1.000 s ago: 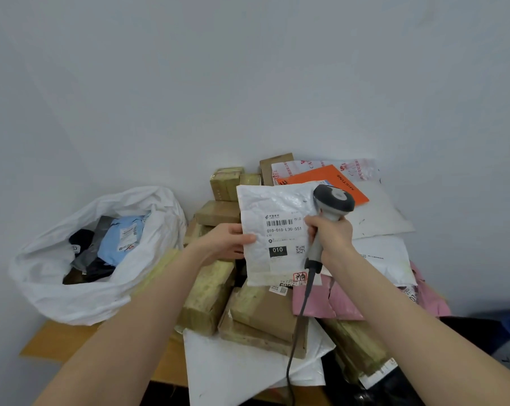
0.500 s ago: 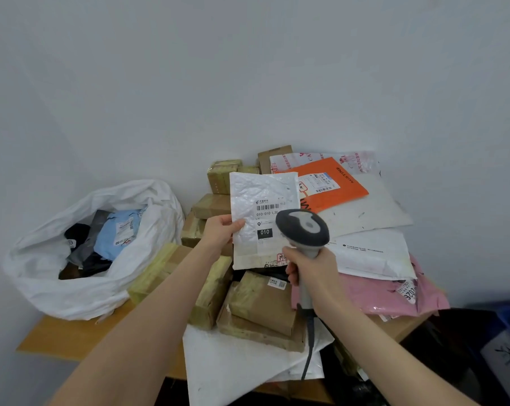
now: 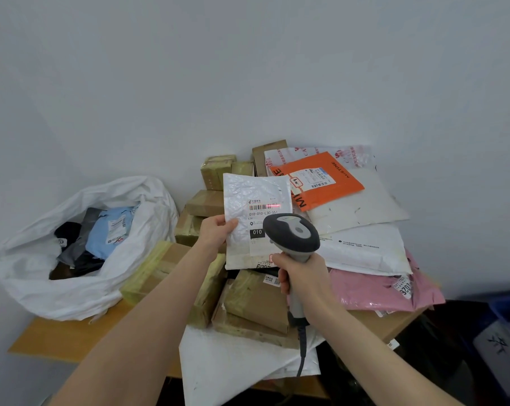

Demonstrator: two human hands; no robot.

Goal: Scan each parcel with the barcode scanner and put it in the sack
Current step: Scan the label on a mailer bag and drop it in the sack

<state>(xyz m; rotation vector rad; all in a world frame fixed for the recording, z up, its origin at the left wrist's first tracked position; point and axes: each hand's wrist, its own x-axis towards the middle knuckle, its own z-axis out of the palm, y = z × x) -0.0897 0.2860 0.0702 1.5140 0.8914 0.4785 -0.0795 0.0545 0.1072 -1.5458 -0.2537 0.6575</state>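
Head view
Setting: plain white walls meet in a corner behind a wooden table (image 3: pixel 72 335); parcels cover most of its top
Sack: white plastic sack (image 3: pixel 72 288) lies open-mouthed on the table's left end; inside it a light blue mailer (image 3: pixel 110 230) with a label, plus dark grey and black bags
Left hand: left hand (image 3: pixel 215 232) pinches the left edge of a white mailer (image 3: pixel 253 194), held upright above the pile; label faces the camera; a red scan line crosses its barcode
Right hand: right hand (image 3: pixel 303 276) is clenched round the handle of the barcode scanner (image 3: pixel 292 232); the scanner's head covers the mailer's lower right corner; its cable hangs down
Surroundings: taped cardboard boxes (image 3: pixel 256 306) beneath the hands; orange mailer (image 3: pixel 327 180) on white bags behind; pink bag (image 3: pixel 379 291) at right
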